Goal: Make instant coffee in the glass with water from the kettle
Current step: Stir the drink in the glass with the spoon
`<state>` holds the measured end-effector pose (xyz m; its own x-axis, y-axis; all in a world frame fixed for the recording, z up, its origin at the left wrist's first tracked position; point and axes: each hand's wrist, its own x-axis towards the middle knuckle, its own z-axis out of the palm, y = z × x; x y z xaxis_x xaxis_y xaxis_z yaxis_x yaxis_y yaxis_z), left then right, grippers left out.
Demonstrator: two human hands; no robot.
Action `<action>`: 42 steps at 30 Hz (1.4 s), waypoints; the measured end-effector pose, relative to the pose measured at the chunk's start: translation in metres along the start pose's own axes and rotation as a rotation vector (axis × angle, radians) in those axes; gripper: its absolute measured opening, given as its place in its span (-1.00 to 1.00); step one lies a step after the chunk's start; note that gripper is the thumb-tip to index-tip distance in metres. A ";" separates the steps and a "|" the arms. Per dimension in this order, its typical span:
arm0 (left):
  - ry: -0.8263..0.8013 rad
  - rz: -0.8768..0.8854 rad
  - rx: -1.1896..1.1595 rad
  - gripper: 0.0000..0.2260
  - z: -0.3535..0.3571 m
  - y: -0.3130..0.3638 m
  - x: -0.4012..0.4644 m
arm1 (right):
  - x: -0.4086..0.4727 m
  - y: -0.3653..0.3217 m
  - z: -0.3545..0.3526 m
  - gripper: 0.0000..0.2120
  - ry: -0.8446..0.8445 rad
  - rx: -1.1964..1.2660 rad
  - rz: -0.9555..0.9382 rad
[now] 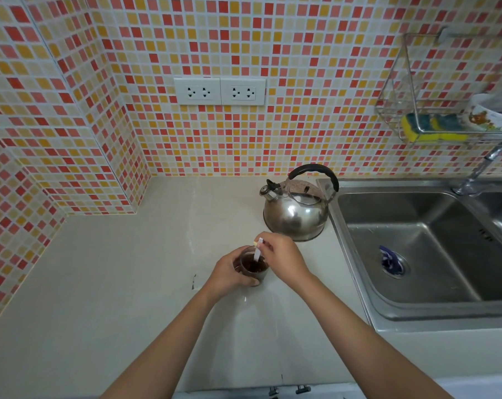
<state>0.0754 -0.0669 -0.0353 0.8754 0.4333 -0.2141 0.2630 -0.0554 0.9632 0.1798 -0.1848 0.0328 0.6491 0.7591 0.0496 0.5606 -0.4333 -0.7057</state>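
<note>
Pinching the top of a pale stirring stick (258,252) between thumb and fingers (268,246), our right hand (284,259) sits just right of the frame's centre, directly above the glass (254,266). The stick's long axis runs from the pinch down and slightly toward the lower left, and its lower end dips into the dark liquid; we cannot tell whether it reaches the bottom. Our left hand (229,273) wraps the glass from its left side, fingers curled around the wall and closed on it, so the glass stands upright on the counter (114,283) and is braced.

We judge that the coming move turns on the stick staying inside the rim while it circles: the right hand is the one over the opening, and the left only steadies.

Inside the glass lies brown coffee, filled to a good part of its height, with darker patches that may be undissolved granules. We judge the pour done and the stirring in hand.

Above and to the right of the glass, near but not touching, the steel kettle (295,210) stands with its handle up and its spout pointing left. Just beside it, at the right of the frame, the sink (416,254) holds something dark blue at its drain (392,262). A wire rack (411,110) in the upper right carries a yellow sponge (434,129).
</note>
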 end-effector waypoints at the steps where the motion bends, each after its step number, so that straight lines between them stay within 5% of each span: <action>1: -0.002 0.000 -0.003 -0.33 0.000 0.000 0.000 | 0.001 0.003 -0.002 -0.86 0.023 -0.021 0.009; 36: -0.005 -0.036 -0.006 -0.35 0.000 0.002 0.000 | 0.001 0.006 -0.001 -0.86 -0.015 0.051 -0.082; 42: 0.014 -0.054 -0.030 -0.30 0.000 -0.003 0.002 | 0.001 0.022 0.003 -0.84 0.085 0.229 0.181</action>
<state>0.0767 -0.0657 -0.0382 0.8547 0.4471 -0.2638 0.2970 -0.0045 0.9549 0.1911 -0.1925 0.0146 0.7738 0.6322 -0.0392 0.3078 -0.4295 -0.8490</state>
